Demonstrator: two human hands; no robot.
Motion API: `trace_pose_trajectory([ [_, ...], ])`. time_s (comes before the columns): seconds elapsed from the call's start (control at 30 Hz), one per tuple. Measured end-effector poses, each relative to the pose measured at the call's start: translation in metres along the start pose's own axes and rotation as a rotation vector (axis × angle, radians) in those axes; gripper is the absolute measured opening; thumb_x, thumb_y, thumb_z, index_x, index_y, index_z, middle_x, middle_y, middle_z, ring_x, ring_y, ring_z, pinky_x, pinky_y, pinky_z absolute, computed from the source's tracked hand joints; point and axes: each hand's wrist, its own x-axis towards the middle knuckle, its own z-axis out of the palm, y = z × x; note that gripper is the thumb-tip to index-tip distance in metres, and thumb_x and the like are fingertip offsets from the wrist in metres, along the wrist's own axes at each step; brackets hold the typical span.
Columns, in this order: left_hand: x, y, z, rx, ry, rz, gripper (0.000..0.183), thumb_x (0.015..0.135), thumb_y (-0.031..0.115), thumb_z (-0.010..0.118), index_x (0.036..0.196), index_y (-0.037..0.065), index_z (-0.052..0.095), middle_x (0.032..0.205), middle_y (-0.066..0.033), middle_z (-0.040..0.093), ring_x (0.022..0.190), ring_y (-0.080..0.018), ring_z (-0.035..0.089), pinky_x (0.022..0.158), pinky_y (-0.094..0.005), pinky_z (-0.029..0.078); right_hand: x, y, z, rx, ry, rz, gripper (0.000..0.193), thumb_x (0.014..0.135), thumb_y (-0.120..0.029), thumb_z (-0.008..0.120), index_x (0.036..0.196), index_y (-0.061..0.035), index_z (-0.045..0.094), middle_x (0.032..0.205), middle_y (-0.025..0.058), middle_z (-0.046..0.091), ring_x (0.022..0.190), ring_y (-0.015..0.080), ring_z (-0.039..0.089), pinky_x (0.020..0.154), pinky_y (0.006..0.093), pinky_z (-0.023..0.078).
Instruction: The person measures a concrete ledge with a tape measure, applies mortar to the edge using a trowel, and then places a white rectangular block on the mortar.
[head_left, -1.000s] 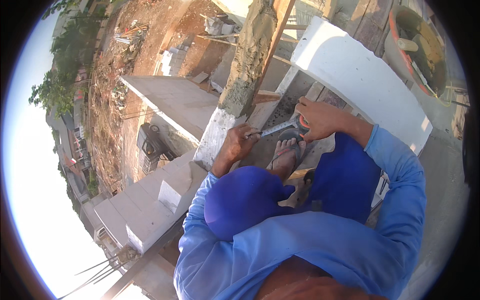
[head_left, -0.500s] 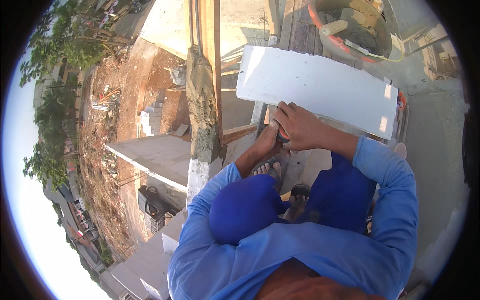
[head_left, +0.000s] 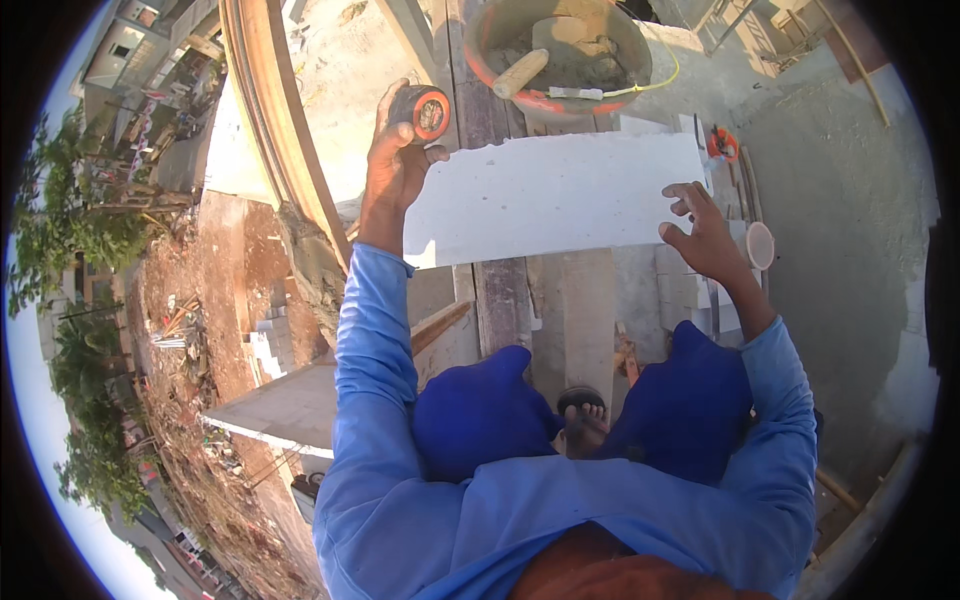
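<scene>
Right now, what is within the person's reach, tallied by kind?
White blocks: 1, the large block that the right hand touches at its right end.
Tape measures: 1, the tape measure held in the left hand.
Mortar tubs: 1, the tub beyond the block.
Trowels: 1, the trowel lying in the tub.
Total: 4.

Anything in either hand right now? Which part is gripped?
Left hand grips a round orange-and-black tape measure by its case. Right hand rests on the white rectangular block's right end, holding nothing.
</scene>
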Motion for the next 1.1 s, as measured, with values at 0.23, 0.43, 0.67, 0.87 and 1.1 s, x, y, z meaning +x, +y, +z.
trace_pose_trajectory([
  [0.23,0.101,-0.087,-0.047,0.727,0.221,-0.424,0.061,0.069,0.031,0.065,0.126,0.013,0.052,0.111,-0.0121,0.058,0.096,-0.027,0.059,0.076,-0.0393,0.05,-0.057,0.075,-0.002,0.026,-0.158,0.207,0.035,0.08,-0.011,0.059,0.113,-0.0004,0.052,0.101,0.0101,0.052,0.087,0.0173,0.055,0.073,0.0333,0.045],
  [0.43,0.16,-0.173,-0.073,1.567,0.135,-0.175,0.058,0.068,0.035,0.067,0.119,0.01,0.056,0.111,-0.0178,0.058,0.114,-0.0336,0.048,0.095,-0.0423,0.04,-0.078,0.087,-0.009,0.022,-0.225,0.279,0.036,0.08,-0.01,0.059,0.113,0.0006,0.052,0.101,0.0123,0.052,0.083,0.017,0.054,0.075,0.0333,0.045],
  [0.67,0.176,-0.182,-0.095,1.905,-0.222,-0.177,0.051,0.073,0.037,0.064,0.118,0.013,0.057,0.122,-0.0085,0.057,0.124,-0.0341,0.041,0.098,-0.0451,0.038,-0.05,0.101,0.03,0.185,-0.405,0.598,0.054,0.081,-0.031,0.062,0.118,0.006,0.048,0.103,0.0173,0.056,0.095,0.0233,0.057,0.08,0.035,0.046],
  [0.87,0.093,-0.112,-0.113,1.856,0.147,-0.444,0.066,0.081,0.058,0.048,0.129,0.014,0.053,0.126,-0.0197,0.053,0.119,-0.0413,0.045,0.097,-0.0496,0.04,-0.041,0.144,0.08,0.679,-0.437,0.992,0.081,0.077,-0.053,0.066,0.131,0.0003,0.038,0.122,0.0191,0.047,0.115,0.0349,0.049,0.089,0.0556,0.039],
  [1.1,0.022,-0.074,-0.115,1.744,0.147,-0.488,0.06,0.09,0.052,0.031,0.106,0.004,0.063,0.111,-0.0244,0.06,0.105,-0.0445,0.054,0.095,-0.0468,0.04,-0.031,0.158,0.154,1.463,-0.059,0.724,0.083,0.072,-0.057,0.07,0.13,-0.0085,0.036,0.125,0.0123,0.044,0.122,0.0352,0.043,0.091,0.0557,0.035],
])
